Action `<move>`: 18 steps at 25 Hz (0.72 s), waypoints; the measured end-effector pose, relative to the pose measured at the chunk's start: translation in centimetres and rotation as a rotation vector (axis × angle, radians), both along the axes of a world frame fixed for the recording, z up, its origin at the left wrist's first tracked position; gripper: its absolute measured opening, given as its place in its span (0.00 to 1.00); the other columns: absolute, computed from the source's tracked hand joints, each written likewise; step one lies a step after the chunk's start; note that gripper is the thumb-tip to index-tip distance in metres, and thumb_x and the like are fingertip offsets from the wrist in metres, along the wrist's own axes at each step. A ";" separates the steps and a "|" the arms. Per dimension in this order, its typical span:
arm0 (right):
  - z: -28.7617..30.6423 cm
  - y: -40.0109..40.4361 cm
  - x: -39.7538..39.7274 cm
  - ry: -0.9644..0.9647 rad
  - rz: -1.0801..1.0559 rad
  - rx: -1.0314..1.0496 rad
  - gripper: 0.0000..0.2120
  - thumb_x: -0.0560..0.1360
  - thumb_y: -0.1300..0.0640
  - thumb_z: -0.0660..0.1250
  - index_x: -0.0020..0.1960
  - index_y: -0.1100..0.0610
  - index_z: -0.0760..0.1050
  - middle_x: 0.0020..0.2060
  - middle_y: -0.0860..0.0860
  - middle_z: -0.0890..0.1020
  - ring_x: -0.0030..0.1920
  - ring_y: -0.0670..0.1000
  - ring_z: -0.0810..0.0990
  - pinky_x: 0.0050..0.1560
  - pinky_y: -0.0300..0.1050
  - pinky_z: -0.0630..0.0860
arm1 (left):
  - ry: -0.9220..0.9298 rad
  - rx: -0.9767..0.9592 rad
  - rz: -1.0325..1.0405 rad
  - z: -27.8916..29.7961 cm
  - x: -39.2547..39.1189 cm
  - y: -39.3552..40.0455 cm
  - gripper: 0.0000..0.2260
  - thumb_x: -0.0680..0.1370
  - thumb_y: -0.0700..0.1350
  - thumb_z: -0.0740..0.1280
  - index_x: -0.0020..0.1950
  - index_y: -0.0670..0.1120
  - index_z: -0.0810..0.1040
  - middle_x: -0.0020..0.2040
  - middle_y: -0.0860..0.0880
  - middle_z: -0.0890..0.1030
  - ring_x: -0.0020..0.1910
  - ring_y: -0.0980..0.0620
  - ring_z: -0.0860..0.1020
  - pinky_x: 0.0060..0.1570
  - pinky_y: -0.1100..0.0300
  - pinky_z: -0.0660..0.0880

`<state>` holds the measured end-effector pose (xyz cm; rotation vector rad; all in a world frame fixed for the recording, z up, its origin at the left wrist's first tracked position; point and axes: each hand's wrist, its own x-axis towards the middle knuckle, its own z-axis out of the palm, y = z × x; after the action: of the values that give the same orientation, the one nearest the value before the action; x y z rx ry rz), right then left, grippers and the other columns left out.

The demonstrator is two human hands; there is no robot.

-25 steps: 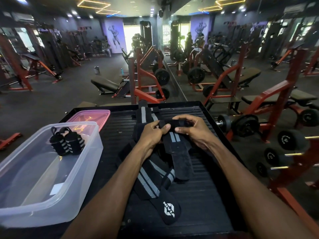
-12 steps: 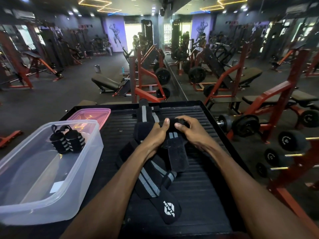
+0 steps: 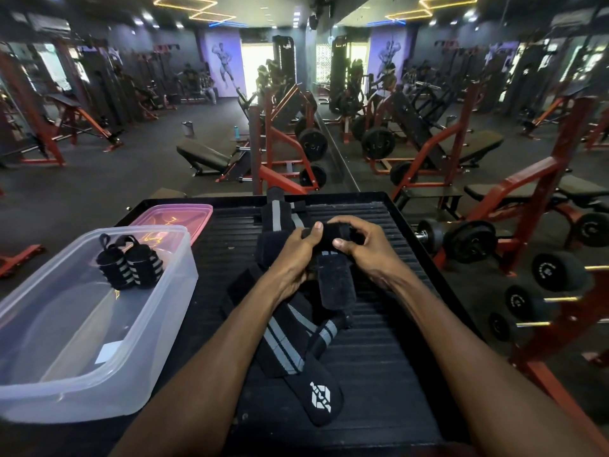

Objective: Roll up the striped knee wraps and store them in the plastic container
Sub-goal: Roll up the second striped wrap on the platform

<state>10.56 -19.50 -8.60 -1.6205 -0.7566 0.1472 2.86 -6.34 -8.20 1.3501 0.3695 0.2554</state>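
A black knee wrap with grey stripes is partly rolled between my hands above the black ribbed platform. My left hand grips the roll's left end, thumb on top. My right hand pinches its right end. The wrap's black tail hangs down from the roll. A second striped wrap lies loose on the platform beneath my left forearm, its logo end nearest me. A clear plastic container stands at the left with two rolled wraps inside at its far end.
A pink lid lies behind the container. Another length of striped wrap stretches toward the platform's far edge. Dumbbells on a red rack stand to the right. Benches and weight machines fill the gym floor beyond.
My hands have turned the roll further, taking up more of the wrap. The hanging tail has grown shorter. The container and the loose wrap have not moved.
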 end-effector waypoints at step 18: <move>1.4 -0.6 -0.2 0.412 0.119 0.106 0.13 0.77 0.65 0.70 0.61 0.66 0.77 0.47 0.58 0.81 0.35 0.43 0.82 0.33 0.37 0.78 | -0.077 0.094 0.042 -0.5 0.1 0.4 0.06 0.80 0.41 0.68 0.55 0.50 0.79 0.48 0.48 0.83 0.49 0.51 0.83 0.51 0.49 0.81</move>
<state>10.37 -20.06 -7.17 -1.3832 -0.5306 0.5020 2.94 -5.98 -8.66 1.4219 0.3247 0.3631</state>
